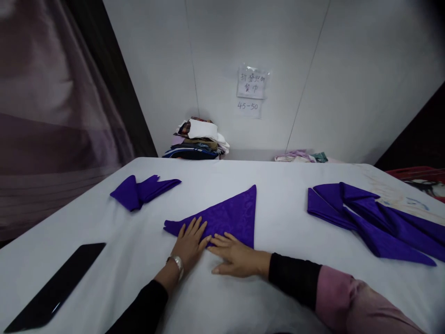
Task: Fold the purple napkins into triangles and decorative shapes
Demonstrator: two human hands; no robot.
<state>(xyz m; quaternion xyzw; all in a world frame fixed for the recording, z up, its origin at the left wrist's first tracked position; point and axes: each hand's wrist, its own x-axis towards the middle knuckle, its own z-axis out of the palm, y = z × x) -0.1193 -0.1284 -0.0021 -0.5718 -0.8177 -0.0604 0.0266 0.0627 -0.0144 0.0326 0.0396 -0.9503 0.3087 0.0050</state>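
Note:
A purple patterned cloth napkin [232, 215], folded into a triangle, lies flat on the white-covered table in front of me. One point reaches up to the far right and a narrow end stretches left. My left hand [191, 241], with a silver bracelet at its wrist, presses on the napkin's near edge with fingers spread. Just right of it, my right hand [236, 257] rests with fingers outstretched on the same near edge, its thumb on the tablecloth. Neither hand grips anything, and the hands nearly touch each other. Parts of the near edge are hidden beneath them.
A knotted purple napkin [141, 192] sits at the left, and several loosely folded purple cloths [365, 218] lie right. A black flat panel [57, 287] is at the near left. Behind the table [278, 297] are a clothes pile [198, 139] and a wall with paper signs [252, 83].

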